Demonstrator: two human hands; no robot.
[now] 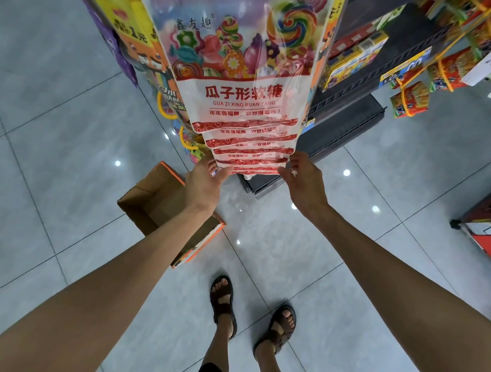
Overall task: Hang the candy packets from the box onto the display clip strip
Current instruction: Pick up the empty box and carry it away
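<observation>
A column of glossy white-and-red plastic candy packets [237, 100], printed with bright lollipops and sweets, hangs overlapping one another down the end of a dark metal shelf unit [353, 112]. Each packet's red bottom band shows below the one in front, and whatever holds them is hidden behind them. The left hand [204, 181] reaches up to the lower left corner of the lowest packet [251, 169], with its fingers fairly straight and touching the bottom edge rather than wrapped round it. The right hand [307, 186] is at the lower right corner. Its thumb lies against the bottom edge and its fingers are raised beside the packet's side, but the view does not show whether they actually pinch the plastic. On the pale grey tiled floor [55, 147] just below and left of the hands stands an open brown cardboard box [152, 201] with orange outer faces, and the left forearm crosses above it. To the right, small red-and-yellow snack packs [411, 100] hang on a yellow strip. The person's feet, in dark strapped sandals [224, 301], stand on the tiles near the box.
</observation>
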